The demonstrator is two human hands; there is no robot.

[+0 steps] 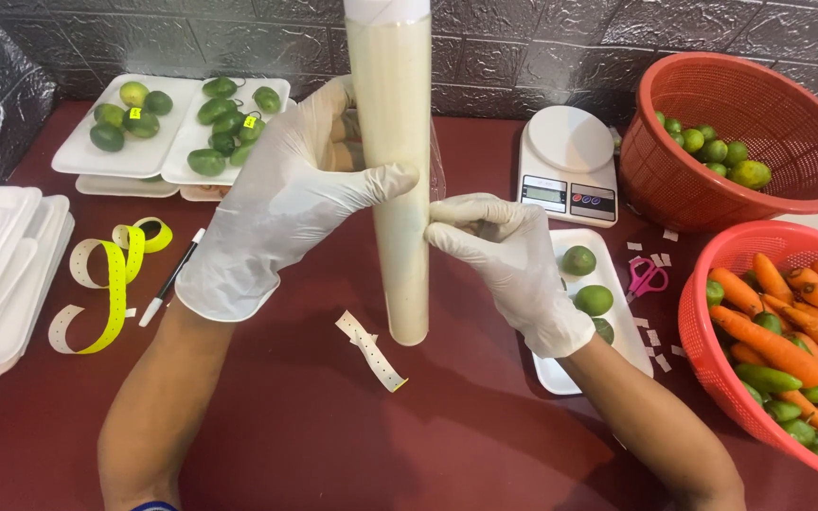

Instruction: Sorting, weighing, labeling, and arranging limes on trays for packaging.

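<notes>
Two gloved hands holding a tall roll of clear wrap (392, 170) upright on a dark red desk (333, 426), left hand (276, 208) wrapped round it, right hand (508, 260) pinching its edge, limes on a white tray (560, 378), small scale (570, 161), two red baskets of vegetables

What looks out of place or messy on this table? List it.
Small white paper scraps lie scattered by the pink scissors, and a peeled label strip lies loose near the roll of cling film that the left hand and right hand hold upright. A yellow label tape curls untidily beside the pen. Nothing looks spilled or damaged.
</notes>
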